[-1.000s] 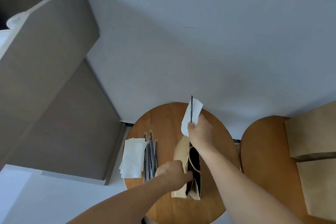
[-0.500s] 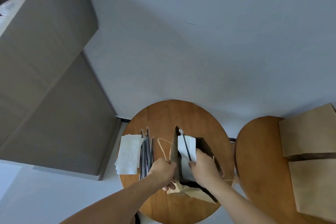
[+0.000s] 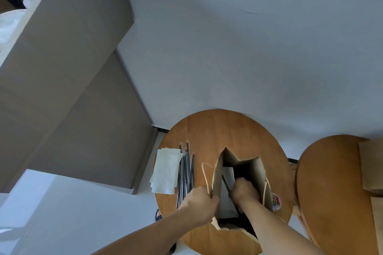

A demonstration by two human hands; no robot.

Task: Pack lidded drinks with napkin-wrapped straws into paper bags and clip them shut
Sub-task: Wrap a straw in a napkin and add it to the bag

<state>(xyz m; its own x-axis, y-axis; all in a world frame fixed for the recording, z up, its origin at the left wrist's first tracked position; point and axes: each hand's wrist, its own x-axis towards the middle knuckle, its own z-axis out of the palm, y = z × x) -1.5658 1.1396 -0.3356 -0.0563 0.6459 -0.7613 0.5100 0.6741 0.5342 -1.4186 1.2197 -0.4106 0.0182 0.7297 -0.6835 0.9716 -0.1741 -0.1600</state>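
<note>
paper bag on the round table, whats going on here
A person is packing a bag that stands open on the wooden table. The left hand grips the bag's left edge, holding it open. The right hand is down inside it, holding a napkin with a black straw. A napkin stack and loose straws lie to the left, coloured clips to the right. The bag is not clipped yet.
</note>
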